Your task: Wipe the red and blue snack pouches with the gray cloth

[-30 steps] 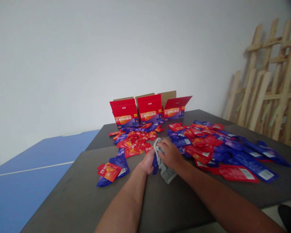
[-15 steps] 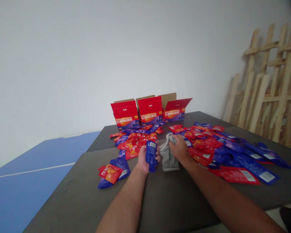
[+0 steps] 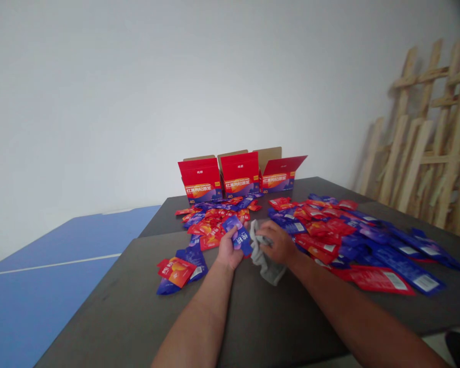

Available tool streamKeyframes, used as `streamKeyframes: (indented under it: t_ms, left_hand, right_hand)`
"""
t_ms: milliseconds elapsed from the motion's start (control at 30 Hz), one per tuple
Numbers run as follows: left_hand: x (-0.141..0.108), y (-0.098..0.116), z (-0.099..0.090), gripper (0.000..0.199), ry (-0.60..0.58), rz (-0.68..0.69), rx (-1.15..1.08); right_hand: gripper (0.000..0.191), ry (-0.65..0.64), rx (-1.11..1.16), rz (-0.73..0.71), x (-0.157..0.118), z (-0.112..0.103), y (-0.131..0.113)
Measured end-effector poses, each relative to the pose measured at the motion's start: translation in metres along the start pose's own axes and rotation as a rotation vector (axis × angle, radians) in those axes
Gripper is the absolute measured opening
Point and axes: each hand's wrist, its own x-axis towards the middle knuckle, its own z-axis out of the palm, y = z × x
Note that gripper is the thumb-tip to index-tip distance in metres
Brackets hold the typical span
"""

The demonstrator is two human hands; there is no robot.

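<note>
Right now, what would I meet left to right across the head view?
Flat blue tabletop, small red-and-blue sachet stack, blue-purple flat sachet in left-hand grip, grey fabric cloth in right-hand grip, large red-and-blue sachet heap, pale wooden frames.

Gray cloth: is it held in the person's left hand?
No, the right hand grips the gray cloth, while the left hand holds a blue packet.
</note>
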Motion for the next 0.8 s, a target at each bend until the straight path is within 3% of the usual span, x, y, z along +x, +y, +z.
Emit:
streamKeyframes:
  t_ms: [133, 233, 400, 567, 733, 800]
  left_hand:
    - [0.001, -0.006, 0.000, 0.039, -0.062, -0.091, 0.034]
    - [0.000, -0.010, 0.002, 0.040, -0.085, -0.090, 0.050]
    - [-0.006, -0.013, 0.007, 0.037, -0.167, -0.096, 0.117]
    - [-0.011, -0.018, 0.008, 0.031, -0.109, -0.127, 0.210]
    - [-0.008, -0.017, 0.005, 0.033, -0.100, -0.192, 0.213]
    - [-0.006, -0.015, 0.004, 0.037, -0.120, -0.203, 0.179]
  right_hand:
    - [0.017, -0.278, -0.040, -0.216, -0.003, 0.009, -0.006]
    - [0.015, -0.332, -0.109, -0.207, -0.004, 0.015, -0.004]
    - [0.018, -0.269, -0.191, -0.043, -0.003, 0.014, 0.001]
    - [0.019, -0.209, -0.183, 0.155, -0.002, 0.010, 0.007]
    - [0.015, -0.039, -0.222, 0.402, 0.002, 0.004, 0.022]
    - [0.016, 0.025, -0.256, 0.417, 0.004, -0.001, 0.022]
